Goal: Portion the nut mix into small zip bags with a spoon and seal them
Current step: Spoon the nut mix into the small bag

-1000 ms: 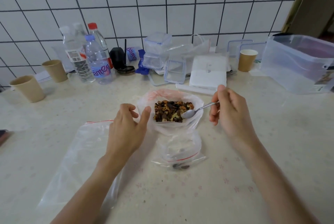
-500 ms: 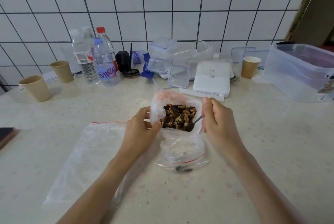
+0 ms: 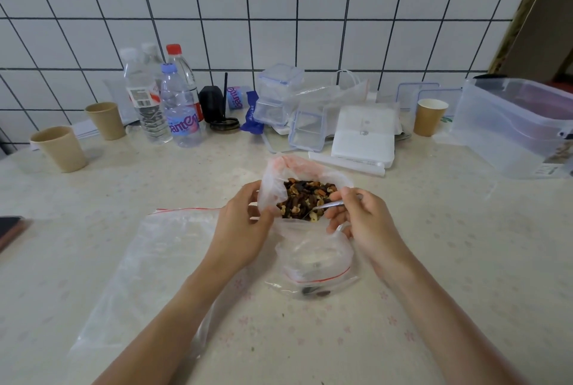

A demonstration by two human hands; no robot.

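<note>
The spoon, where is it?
In the head view, mid-table: the right hand holds the spoon, its tip dipped in the nut mix.

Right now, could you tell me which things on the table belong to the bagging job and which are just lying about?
In use: nut mix bag, spoon, small zip bag, left hand, right hand.

Lying about: water bottles, paper cups, large storage bin, big zip bag.
</note>
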